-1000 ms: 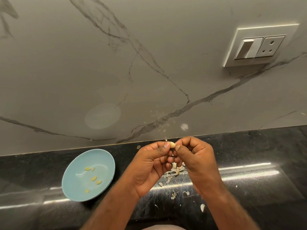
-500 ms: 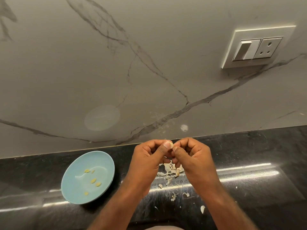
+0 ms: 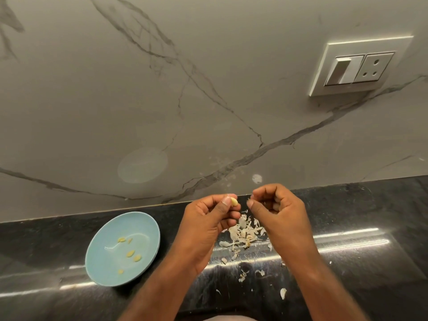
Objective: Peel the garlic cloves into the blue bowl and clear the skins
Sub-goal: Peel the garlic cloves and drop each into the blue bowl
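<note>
My left hand pinches a pale yellow garlic clove between thumb and fingertips, held above the black counter. A small gap to the right, my right hand hovers with its fingers curled; whether a bit of skin sits between its thumb and forefinger I cannot tell. Under and between both hands lies a heap of papery garlic skins. The blue bowl sits on the counter to the left of my left wrist and holds several peeled cloves.
The black stone counter runs across the lower frame, with loose skin flakes scattered near its front. A grey marble wall rises behind it, carrying a white switch and socket plate at upper right.
My hands, joined on the clove before, have drawn apart. The clove stays in my left hand and my right hand has moved off to the right.
</note>
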Motion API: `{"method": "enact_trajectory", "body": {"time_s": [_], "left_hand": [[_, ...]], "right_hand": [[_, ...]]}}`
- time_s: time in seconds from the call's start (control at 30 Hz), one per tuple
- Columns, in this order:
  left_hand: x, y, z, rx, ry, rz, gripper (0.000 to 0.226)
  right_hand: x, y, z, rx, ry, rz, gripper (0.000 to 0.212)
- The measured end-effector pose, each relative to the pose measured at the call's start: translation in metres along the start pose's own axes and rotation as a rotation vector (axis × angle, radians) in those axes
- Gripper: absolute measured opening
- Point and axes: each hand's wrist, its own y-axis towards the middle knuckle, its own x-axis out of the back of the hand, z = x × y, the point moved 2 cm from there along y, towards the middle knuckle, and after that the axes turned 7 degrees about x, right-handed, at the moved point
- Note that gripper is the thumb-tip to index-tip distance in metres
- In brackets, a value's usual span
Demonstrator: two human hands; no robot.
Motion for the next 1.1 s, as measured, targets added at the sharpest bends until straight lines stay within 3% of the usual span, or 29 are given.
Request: {"method": "enact_trajectory", "body": {"time_s": [0.07,0.27,0.5,0.73,1.1], "left_hand": [[0.0,0.0,0.001,-0.014,0.033,-0.006,0.021],[0.001,-0.001,-0.001,-0.089,0.215,-0.052,0.016],[0.003,0.0,-0.002,-0.102,0.193,-0.094,0.01],[0.005,0.0,-0.002,-0.133,0.265,-0.087,0.007],[0.01,0.001,-0.005,-0.189,0.342,-0.121,0.016]], "right_hand": [[0.002,0.0,-0.002,-0.014,-0.046,-0.001,0.025],[-0.005,-0.005,0.004,0.033,-0.021,0.17,0.018],[-0.011,-0.008,0.0,0.105,-0.116,0.133,0.016],[-0.013,-0.008,-0.002,0.002,0.075,0.087,0.011],[-0.011,-0.005,-0.004,-0.127,0.347,0.082,0.024]]}}
